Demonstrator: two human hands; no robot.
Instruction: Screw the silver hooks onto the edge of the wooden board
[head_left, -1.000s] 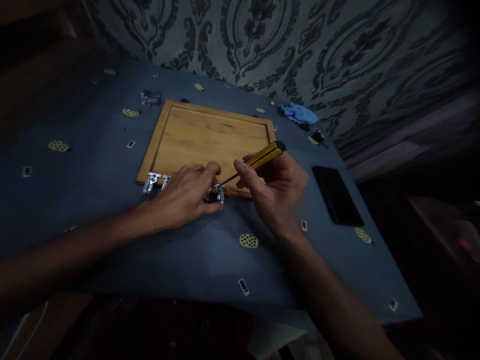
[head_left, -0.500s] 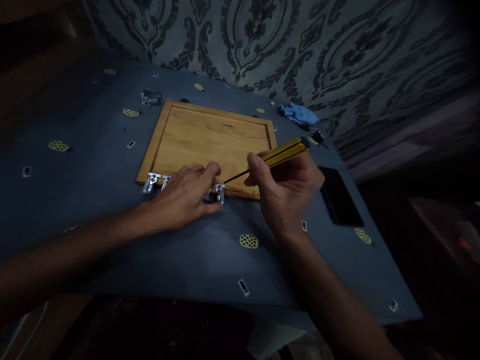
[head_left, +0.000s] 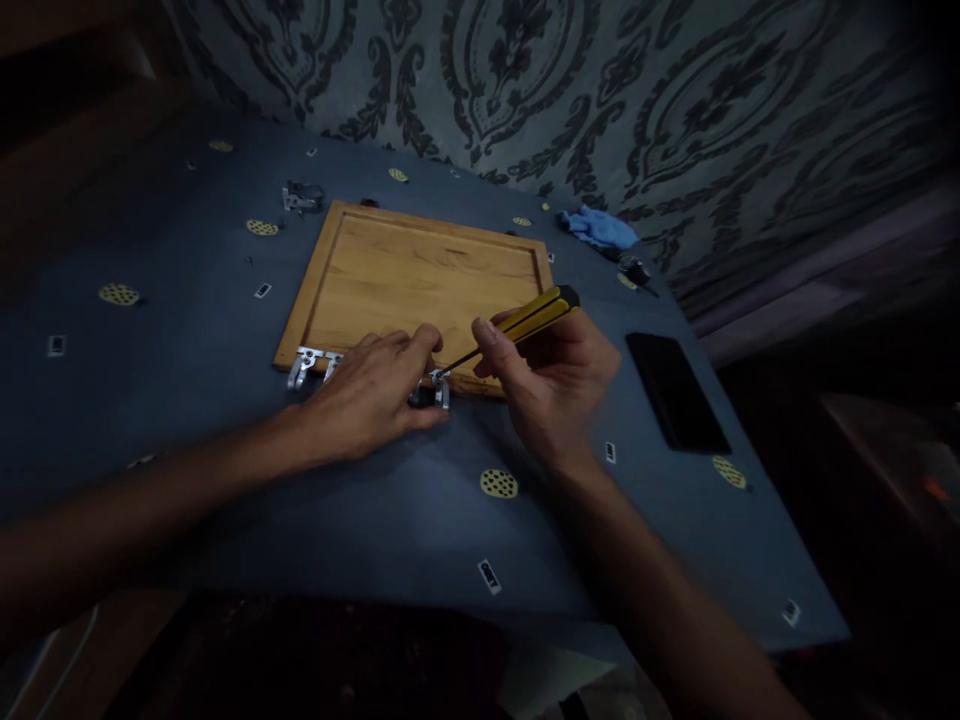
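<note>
A framed wooden panel (head_left: pixel 427 270) lies flat on the blue-covered table. Along its near edge sit metal hinges; the left hinge (head_left: pixel 301 368) shows its plate and arm, while the right hinge (head_left: pixel 441 390) is partly covered by fingers. My left hand (head_left: pixel 367 385) lies over the panel's near edge, thumb and fingers around the right hinge and pressing it to the wood. My right hand (head_left: pixel 555 385) grips a yellow-and-black screwdriver (head_left: pixel 536 315) by its handle. The tip of its thin shaft is at the plate of the right hinge; a screw head there is too small to make out.
A black phone (head_left: pixel 676 392) lies right of my right hand. Beyond the panel are loose hinges (head_left: pixel 303 196) at left and a blue cloth or glove (head_left: pixel 600 228) with a dark tool (head_left: pixel 636 270) at right. A patterned wall (head_left: pixel 517 90) borders the table's far side.
My right hand has moved left and slightly down, bringing the screwdriver tip from just above the right hinge onto its plate. My left hand stays in place.
</note>
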